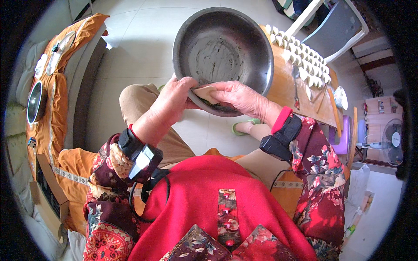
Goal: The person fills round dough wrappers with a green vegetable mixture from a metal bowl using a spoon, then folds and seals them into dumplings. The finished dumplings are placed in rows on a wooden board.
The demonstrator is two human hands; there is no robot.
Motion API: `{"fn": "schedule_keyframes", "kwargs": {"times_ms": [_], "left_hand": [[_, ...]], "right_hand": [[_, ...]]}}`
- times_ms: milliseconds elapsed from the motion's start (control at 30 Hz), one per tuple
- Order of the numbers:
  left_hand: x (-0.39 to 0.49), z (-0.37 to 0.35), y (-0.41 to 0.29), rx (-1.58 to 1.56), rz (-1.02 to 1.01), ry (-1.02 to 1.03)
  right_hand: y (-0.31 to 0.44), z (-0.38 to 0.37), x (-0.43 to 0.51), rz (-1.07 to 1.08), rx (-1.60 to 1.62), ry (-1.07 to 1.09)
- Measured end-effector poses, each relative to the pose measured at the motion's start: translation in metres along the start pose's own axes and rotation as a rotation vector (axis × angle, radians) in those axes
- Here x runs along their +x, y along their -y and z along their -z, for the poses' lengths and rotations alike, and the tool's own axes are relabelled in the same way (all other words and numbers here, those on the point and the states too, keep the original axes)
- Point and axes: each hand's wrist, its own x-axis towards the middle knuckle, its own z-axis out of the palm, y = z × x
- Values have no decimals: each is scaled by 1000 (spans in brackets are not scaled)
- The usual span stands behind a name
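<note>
My left hand and my right hand meet at the near rim of a large dark metal basin. Between their fingers is a folded dough wrapper with some green filling showing at its lower edge. Smears and green bits coat the basin's floor. To the right, rows of white dumplings stand on a floured wooden board. A metal spoon lies near them on the board. The undersides of both hands' fingers are partly hidden.
Wooden sticks and a patterned cup are at the board's right end, with a purple stool below. An orange-covered couch on the left bears a metal bowl, a glass lid and an open cardboard box.
</note>
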Motion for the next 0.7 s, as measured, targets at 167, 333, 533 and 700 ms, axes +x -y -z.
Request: {"fn": "schedule_keyframes", "kwargs": {"times_ms": [167, 333, 533, 700], "left_hand": [[6, 3, 3, 83, 56, 12], [13, 12, 4, 399, 5, 202], [19, 8, 10, -29, 200, 75], [23, 9, 13, -198, 339, 11]], "right_hand": [[-1, 9, -7, -88, 212, -12], [0, 22, -9, -127, 238, 2], [-3, 29, -9, -154, 270, -25], [-6, 33, -10, -189, 283, 7]]}}
